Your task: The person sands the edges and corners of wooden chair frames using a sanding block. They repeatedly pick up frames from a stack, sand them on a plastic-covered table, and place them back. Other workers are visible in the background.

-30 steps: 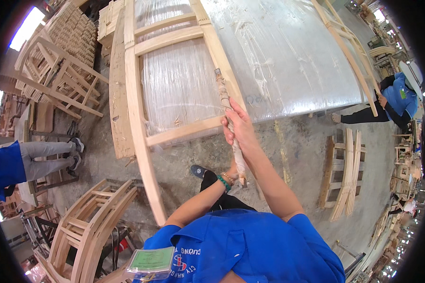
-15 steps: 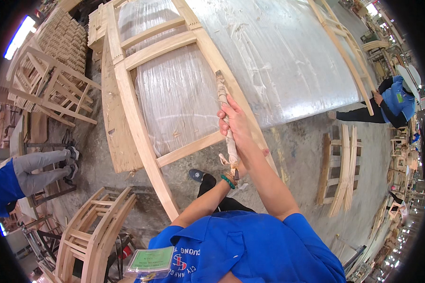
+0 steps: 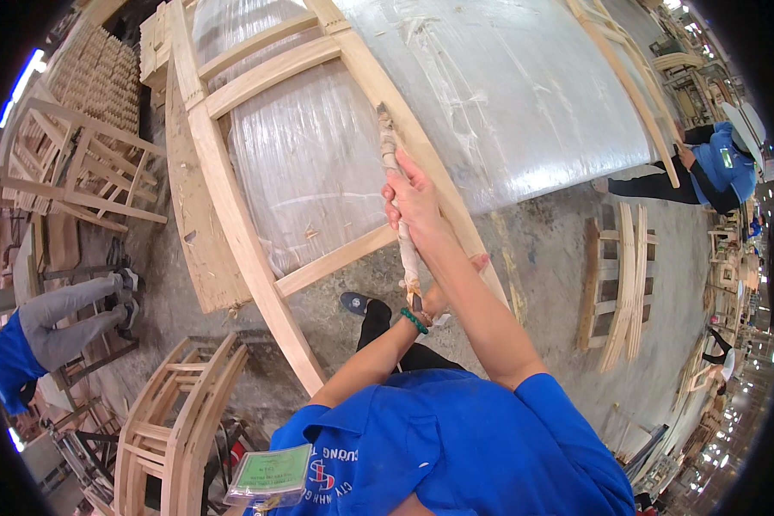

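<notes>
My right hand (image 3: 414, 199) is closed around a long, thin bar wrapped in pale cloth (image 3: 407, 258), with dark ends showing. The bar's far end lies against the inner edge of a pale wooden frame's right rail. This frame (image 3: 294, 275), two long rails joined by crossbars, lies slanted in front of me. My left arm, with a green bead bracelet at the wrist, passes beneath my right forearm. Most of my left hand (image 3: 437, 298) is hidden there; its fingertips show on the frame's right rail, closed on it.
Under the frame is a plastic-covered surface (image 3: 525, 112). Curved wooden frames (image 3: 176, 413) stand at lower left, with more frames (image 3: 86, 163) at far left. Slats (image 3: 628, 284) lie on the right floor. Co-workers stand at left (image 3: 69, 314) and right (image 3: 722, 172).
The whole view has shifted, so the frame and my hands sit slightly higher and further left. My grip on the wrapped bar and its place along the rail look the same.
</notes>
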Action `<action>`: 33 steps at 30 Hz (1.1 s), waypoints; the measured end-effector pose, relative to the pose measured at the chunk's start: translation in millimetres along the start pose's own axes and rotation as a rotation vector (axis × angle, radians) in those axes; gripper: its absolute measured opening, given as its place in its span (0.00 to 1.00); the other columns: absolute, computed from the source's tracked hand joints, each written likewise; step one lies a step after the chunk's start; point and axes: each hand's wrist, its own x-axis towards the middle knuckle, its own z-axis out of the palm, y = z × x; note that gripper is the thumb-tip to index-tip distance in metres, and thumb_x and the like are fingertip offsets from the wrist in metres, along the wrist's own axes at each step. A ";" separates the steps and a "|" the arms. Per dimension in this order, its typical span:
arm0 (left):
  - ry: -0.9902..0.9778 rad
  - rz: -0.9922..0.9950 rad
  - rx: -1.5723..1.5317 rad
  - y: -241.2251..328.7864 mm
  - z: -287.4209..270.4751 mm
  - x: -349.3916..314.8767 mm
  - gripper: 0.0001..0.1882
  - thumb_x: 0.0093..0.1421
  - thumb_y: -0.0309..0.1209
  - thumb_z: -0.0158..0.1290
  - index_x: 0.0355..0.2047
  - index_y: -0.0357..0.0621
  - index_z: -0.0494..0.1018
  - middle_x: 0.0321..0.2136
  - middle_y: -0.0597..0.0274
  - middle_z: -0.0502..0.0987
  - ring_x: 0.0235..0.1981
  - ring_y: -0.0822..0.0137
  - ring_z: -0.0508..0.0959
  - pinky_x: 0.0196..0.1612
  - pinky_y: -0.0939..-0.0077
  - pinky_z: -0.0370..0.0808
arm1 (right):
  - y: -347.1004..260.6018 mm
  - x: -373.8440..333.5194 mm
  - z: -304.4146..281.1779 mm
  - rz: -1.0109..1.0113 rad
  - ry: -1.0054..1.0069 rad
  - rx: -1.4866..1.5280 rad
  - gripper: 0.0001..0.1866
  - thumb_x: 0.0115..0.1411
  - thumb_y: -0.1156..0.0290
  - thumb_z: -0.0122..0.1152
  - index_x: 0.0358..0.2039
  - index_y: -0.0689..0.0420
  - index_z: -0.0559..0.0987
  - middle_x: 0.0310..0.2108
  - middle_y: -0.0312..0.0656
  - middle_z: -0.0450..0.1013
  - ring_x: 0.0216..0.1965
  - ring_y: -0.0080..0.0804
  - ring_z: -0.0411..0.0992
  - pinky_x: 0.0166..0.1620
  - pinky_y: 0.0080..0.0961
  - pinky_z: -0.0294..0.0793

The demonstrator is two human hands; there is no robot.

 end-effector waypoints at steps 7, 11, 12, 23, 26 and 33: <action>0.109 0.087 0.077 -13.7 -13.4 0.9 0.25 0.60 0.46 0.55 0.45 0.38 0.64 0.32 0.62 0.70 0.30 0.72 0.71 0.30 0.76 0.69 | -1.0 -13.5 -16.8 -0.002 -0.154 -0.122 0.31 0.64 0.71 0.50 0.67 0.49 0.54 0.20 0.33 0.65 0.10 0.17 0.59 0.11 0.17 0.59; 0.175 0.146 0.120 -13.8 -17.4 8.3 0.24 0.60 0.45 0.55 0.45 0.38 0.65 0.33 0.61 0.71 0.32 0.70 0.71 0.32 0.75 0.70 | -0.1 -37.7 -16.5 0.035 -0.108 0.075 0.32 0.64 0.71 0.49 0.68 0.51 0.52 0.20 0.33 0.65 0.10 0.17 0.59 0.11 0.18 0.59; 0.161 0.145 0.126 -14.3 -16.2 8.8 0.24 0.60 0.45 0.54 0.46 0.38 0.65 0.33 0.61 0.71 0.32 0.69 0.72 0.33 0.75 0.70 | -0.3 -37.4 -18.7 0.026 -0.079 0.117 0.33 0.64 0.71 0.49 0.68 0.52 0.51 0.20 0.33 0.65 0.10 0.17 0.59 0.11 0.18 0.59; 0.062 0.076 0.146 -20.1 -16.8 -3.8 0.22 0.62 0.43 0.53 0.48 0.39 0.66 0.37 0.58 0.74 0.38 0.64 0.74 0.39 0.71 0.71 | -0.1 -21.6 -4.5 0.028 -0.042 0.136 0.35 0.63 0.71 0.52 0.68 0.49 0.51 0.21 0.35 0.66 0.11 0.19 0.60 0.12 0.18 0.61; 0.036 0.063 0.161 -20.0 -12.5 -5.9 0.22 0.62 0.43 0.52 0.48 0.40 0.67 0.38 0.57 0.75 0.40 0.62 0.75 0.41 0.70 0.71 | 2.4 -16.6 -8.4 0.037 -0.016 0.178 0.32 0.63 0.71 0.52 0.66 0.48 0.55 0.21 0.35 0.65 0.10 0.20 0.59 0.11 0.19 0.59; -0.014 0.123 0.359 -23.9 -27.1 -6.5 0.21 0.63 0.41 0.51 0.50 0.40 0.68 0.40 0.55 0.76 0.44 0.59 0.76 0.45 0.68 0.72 | -1.5 13.6 -11.2 -0.112 -0.166 0.052 0.32 0.63 0.70 0.52 0.66 0.51 0.56 0.21 0.35 0.66 0.10 0.18 0.59 0.11 0.19 0.59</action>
